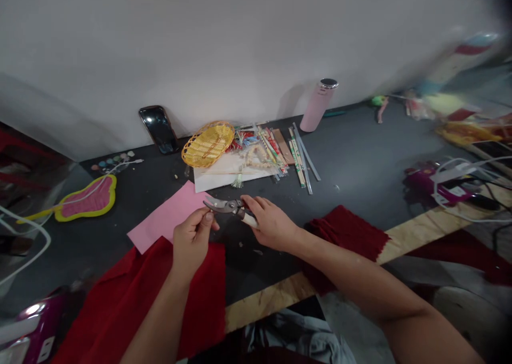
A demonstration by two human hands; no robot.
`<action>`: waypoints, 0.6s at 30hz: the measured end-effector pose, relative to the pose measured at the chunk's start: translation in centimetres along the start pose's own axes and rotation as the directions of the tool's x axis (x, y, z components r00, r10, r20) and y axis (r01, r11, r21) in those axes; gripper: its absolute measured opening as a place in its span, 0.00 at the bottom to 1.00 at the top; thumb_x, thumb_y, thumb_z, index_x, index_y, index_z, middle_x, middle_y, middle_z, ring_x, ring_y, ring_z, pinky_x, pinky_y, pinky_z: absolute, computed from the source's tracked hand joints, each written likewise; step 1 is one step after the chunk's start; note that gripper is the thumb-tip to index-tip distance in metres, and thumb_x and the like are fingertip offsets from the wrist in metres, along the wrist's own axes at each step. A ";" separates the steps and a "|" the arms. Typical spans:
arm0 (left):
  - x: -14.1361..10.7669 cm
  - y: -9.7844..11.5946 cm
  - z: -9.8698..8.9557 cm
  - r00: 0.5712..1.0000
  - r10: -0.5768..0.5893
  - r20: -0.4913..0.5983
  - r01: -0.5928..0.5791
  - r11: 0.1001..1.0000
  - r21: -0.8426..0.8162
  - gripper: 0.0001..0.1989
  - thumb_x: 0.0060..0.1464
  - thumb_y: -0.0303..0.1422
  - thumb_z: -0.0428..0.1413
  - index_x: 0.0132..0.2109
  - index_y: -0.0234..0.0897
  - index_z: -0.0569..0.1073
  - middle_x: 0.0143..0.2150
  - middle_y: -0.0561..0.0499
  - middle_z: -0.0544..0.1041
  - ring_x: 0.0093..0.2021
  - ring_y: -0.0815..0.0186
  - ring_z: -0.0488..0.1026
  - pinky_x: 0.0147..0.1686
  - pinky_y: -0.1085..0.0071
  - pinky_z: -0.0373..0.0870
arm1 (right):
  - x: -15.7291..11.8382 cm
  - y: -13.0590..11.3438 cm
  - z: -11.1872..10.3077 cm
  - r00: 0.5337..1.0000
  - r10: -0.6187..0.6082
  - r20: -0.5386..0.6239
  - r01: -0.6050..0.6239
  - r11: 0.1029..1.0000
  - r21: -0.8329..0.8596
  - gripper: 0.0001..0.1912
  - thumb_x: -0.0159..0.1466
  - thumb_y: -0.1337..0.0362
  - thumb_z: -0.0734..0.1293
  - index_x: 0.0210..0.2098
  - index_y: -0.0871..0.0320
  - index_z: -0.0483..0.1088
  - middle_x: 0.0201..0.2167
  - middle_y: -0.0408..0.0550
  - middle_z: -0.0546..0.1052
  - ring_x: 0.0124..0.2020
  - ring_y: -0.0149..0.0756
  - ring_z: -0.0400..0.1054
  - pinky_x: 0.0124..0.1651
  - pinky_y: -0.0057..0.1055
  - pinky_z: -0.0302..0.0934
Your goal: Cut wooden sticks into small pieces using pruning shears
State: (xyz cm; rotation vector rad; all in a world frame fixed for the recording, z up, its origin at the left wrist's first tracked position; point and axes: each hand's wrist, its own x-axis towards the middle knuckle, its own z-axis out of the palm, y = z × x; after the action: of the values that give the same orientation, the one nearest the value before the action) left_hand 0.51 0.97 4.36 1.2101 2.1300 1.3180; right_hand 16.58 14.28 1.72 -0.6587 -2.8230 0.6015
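Note:
My right hand (266, 222) is wrapped round the handles of a pair of pruning shears (226, 206), whose blades point left. At the blade tips, my left hand (194, 230) pinches something too small to make out. Beneath and behind the left hand lies a pink sheet (166, 220). Red cloth (148, 294) spreads under my left forearm, and a folded dark red cloth (346, 230) lies beside my right forearm.
Behind my hands are a yellow woven basket (208, 144), a white sheet (216, 176) with beads, and wrapped sticks (296, 158). A phone (159, 129) leans on the wall. A pink bottle (319, 106) stands at the back; purple devices (444, 185) (42, 321) sit at both sides.

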 end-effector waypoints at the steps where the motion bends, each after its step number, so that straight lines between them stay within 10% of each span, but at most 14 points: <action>1: 0.0 0.0 0.0 1.000 0.001 0.002 -0.001 1.000 0.005 0.13 0.60 0.38 0.49 0.36 0.37 0.75 0.24 0.55 0.73 0.24 0.71 0.67 0.27 0.77 0.63 | 0.0 0.0 0.0 1.000 0.007 0.008 -0.007 1.000 -0.004 0.34 0.56 0.69 0.61 0.61 0.66 0.50 0.51 0.59 0.67 0.51 0.44 0.61 0.54 0.41 0.58; 12: 0.1 -0.7 0.6 0.983 0.091 -0.158 -0.071 0.989 0.131 0.12 0.57 0.38 0.52 0.38 0.36 0.76 0.28 0.52 0.77 0.28 0.69 0.72 0.31 0.76 0.67 | 0.1 -0.3 -0.6 0.994 0.089 -0.059 -0.090 0.996 -0.022 0.35 0.56 0.67 0.60 0.63 0.61 0.49 0.52 0.56 0.66 0.52 0.45 0.59 0.54 0.42 0.57; 18: 0.0 -0.2 0.3 0.991 0.111 -0.073 -0.106 0.992 0.069 0.13 0.58 0.37 0.50 0.36 0.35 0.76 0.19 0.55 0.69 0.21 0.71 0.66 0.25 0.76 0.63 | 0.1 0.1 -0.3 0.998 0.027 -0.056 -0.027 1.000 -0.002 0.37 0.58 0.67 0.60 0.65 0.61 0.45 0.54 0.56 0.64 0.53 0.46 0.58 0.54 0.44 0.56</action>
State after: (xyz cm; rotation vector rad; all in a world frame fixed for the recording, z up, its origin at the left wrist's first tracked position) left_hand 0.56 1.10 4.04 1.3388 2.2044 1.3706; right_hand 16.66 14.53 1.95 -0.7046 -2.7676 0.5740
